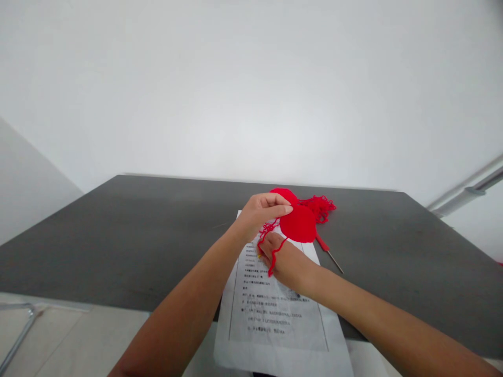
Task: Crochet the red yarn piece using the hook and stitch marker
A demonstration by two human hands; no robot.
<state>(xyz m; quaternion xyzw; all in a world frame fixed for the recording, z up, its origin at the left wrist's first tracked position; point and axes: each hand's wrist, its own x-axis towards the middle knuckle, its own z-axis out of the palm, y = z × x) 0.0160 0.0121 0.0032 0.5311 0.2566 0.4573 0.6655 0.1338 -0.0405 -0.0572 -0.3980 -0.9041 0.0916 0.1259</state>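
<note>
My left hand (264,209) pinches the edge of a red crocheted piece (298,224) between thumb and fingers, above the printed sheet. A second rounded red part (285,195) shows just behind its fingertips. Lower down, my right hand (275,251) is over the paper with its fingers curled; a red yarn strand (275,257) hangs across it. A small yellow bit (259,255) shows at its fingertips, too small to name. Loose curly red yarn (320,208) lies behind and to the right of the crocheted piece.
The printed sheet (275,335) hangs over the near edge of the dark table (157,225). A crochet hook with a red handle (322,242) lies right of the paper. A thin needle-like item (219,226) is on the left. A white wall (251,94) stands behind.
</note>
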